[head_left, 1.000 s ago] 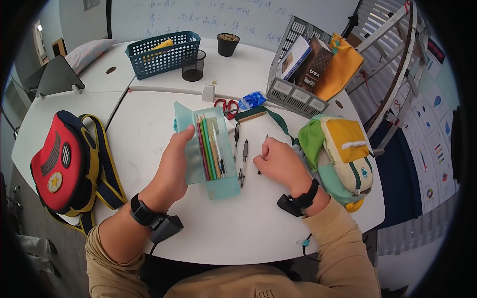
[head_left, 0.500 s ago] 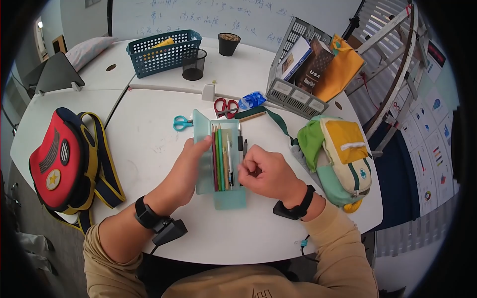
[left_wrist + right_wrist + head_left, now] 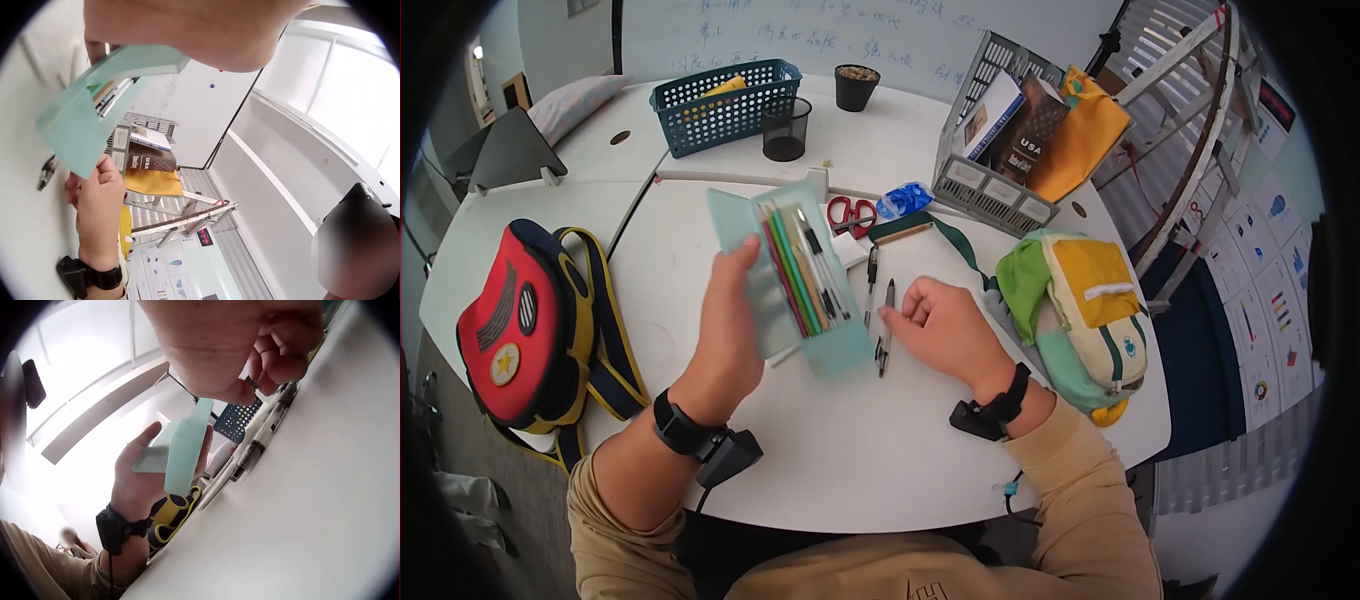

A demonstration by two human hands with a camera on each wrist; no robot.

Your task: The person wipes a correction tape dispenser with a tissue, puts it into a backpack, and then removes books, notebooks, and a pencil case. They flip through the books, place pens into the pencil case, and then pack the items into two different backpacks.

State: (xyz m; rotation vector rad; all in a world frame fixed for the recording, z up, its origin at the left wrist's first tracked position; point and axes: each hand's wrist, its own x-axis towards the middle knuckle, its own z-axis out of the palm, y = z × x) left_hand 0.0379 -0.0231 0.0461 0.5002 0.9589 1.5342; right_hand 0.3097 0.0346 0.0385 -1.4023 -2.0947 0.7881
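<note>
My left hand (image 3: 725,325) grips the open, translucent teal pencil case (image 3: 840,352) by its lid side, tilted above the table. Colored pencils (image 3: 788,270) and several pens (image 3: 821,262) lie inside it. To its right, two dark pens, one (image 3: 871,285) and another (image 3: 886,325), lie on the table. Beside the nearer pen, my right hand (image 3: 950,325) has loosely bent fingers, with a gap below the thumb in the right wrist view; whether a fingertip touches the pen I cannot tell. The left wrist view shows the case (image 3: 75,134) close above the right hand (image 3: 100,209).
Red scissors (image 3: 851,216), a blue packet (image 3: 904,200) and a wooden pencil (image 3: 903,234) lie behind. A red backpack (image 3: 510,320) stands left, a green-and-cream backpack (image 3: 1090,310) right. Farther back are a teal basket (image 3: 725,115), mesh cup (image 3: 785,140), plant pot (image 3: 857,90) and grey crate (image 3: 1000,195).
My right hand came left to the case, then moved back right beside the loose pens. Another pen now shows in the case, which my left hand has shifted left and tilted.
</note>
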